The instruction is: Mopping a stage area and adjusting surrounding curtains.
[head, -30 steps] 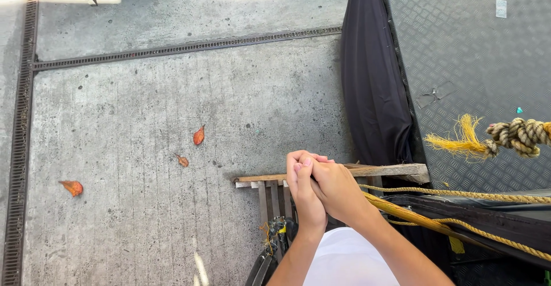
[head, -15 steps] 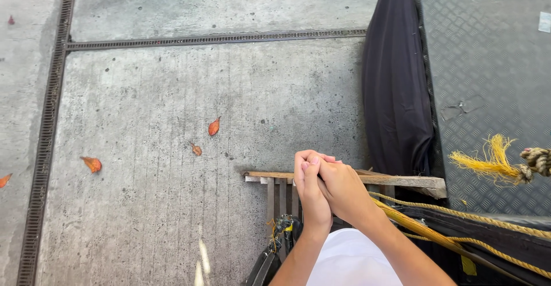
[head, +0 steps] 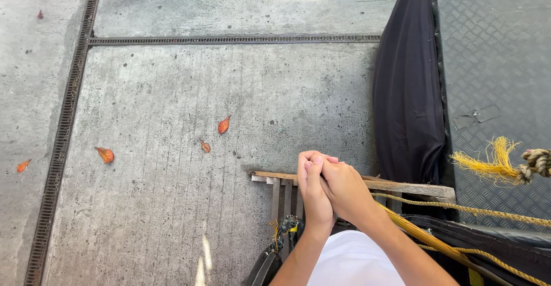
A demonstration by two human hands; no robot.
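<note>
My left hand [head: 313, 191] and my right hand [head: 347, 188] are pressed together low in the head view, the right one wrapped over the left. No object shows between them. They hover above a weathered wooden slat frame [head: 413, 187] on the concrete floor [head: 172, 205]. A yellow rope [head: 459, 208] runs from under my right forearm off to the right. My white shirt [head: 353, 260] fills the bottom edge.
A black cloth [head: 407, 91] hangs over the edge of a grey checker-plate platform [head: 499, 51] at right. A frayed yellow rope end with a knot [head: 511, 165] hangs there. Metal drain grates [head: 63, 131] cross the concrete. Orange leaves [head: 224, 125] lie scattered.
The view has shifted left, so the platform and frayed rope sit nearer the right edge. My clasped hands have kept the same pose over the wooden frame.
</note>
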